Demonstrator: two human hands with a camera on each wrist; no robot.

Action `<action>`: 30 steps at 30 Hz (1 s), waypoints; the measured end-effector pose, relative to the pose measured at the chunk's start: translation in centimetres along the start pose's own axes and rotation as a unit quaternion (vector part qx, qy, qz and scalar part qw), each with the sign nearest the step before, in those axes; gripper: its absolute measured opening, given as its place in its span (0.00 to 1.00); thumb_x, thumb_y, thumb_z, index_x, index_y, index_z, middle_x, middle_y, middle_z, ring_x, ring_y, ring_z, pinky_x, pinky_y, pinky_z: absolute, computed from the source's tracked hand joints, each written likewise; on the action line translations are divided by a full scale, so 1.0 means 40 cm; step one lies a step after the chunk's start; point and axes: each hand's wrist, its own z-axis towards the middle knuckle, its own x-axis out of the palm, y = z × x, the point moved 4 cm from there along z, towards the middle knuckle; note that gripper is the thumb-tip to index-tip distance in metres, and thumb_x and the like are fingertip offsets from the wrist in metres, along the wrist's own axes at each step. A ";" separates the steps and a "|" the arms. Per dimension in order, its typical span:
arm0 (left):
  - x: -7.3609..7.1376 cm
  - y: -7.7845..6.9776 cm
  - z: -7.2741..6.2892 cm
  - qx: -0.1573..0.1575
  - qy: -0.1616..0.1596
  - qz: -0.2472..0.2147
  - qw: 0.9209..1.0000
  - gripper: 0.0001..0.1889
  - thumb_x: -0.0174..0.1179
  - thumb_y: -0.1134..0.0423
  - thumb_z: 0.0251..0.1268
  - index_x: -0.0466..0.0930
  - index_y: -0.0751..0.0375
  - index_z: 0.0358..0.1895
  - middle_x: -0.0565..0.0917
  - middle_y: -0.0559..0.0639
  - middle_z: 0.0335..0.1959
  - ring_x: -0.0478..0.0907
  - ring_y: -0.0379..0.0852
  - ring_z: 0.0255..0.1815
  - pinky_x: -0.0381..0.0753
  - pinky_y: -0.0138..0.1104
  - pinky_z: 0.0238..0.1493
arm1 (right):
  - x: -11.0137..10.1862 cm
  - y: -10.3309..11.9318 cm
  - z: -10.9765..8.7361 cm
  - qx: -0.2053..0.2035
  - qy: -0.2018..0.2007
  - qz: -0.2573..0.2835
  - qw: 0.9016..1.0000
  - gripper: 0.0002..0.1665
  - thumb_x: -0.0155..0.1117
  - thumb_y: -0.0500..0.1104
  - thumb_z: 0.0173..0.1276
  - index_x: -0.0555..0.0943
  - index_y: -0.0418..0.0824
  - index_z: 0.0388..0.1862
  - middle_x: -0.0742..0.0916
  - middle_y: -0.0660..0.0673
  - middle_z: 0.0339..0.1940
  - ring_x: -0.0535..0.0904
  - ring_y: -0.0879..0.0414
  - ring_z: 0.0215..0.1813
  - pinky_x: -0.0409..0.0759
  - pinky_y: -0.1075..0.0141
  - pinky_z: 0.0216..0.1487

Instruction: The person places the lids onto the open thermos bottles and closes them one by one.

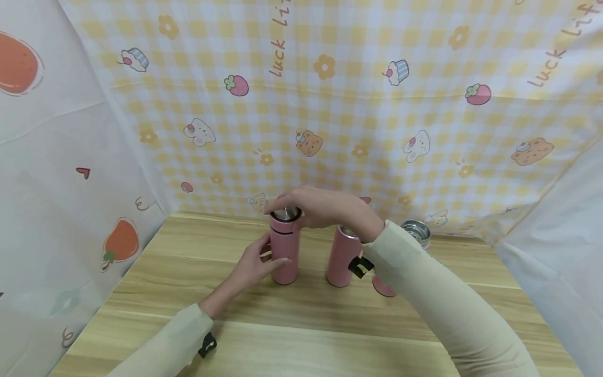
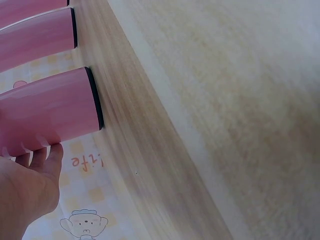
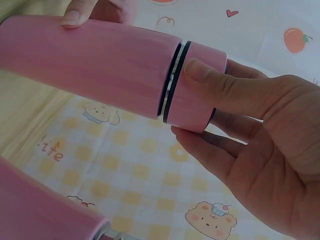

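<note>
A pink thermos flask stands upright near the back of the wooden table. My left hand wraps its lower body, thumb across the front; in the left wrist view those fingers curl against its side. From above, my right hand grips the flask's pink lid with thumb and fingers around it. A narrow gap with a metallic thread shows between lid and body in the right wrist view. The lid's top looks silver with a dark rim.
A second pink flask stands to the right, its metal neck partly behind my right wrist. Beyond it is a third pink flask, mostly hidden by my sleeve, with a silver ring-shaped top. A checked curtain hangs directly behind the table.
</note>
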 end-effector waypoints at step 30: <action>0.000 -0.002 0.001 0.002 0.006 -0.013 1.000 0.35 0.71 0.67 0.65 0.66 0.61 0.73 0.75 0.61 0.64 0.74 0.59 0.64 0.78 0.46 0.61 | 0.004 0.007 0.008 0.053 0.007 -0.011 0.999 0.37 0.71 0.30 0.67 0.76 0.50 0.72 0.85 0.49 0.56 0.77 0.58 0.34 0.75 0.69 0.34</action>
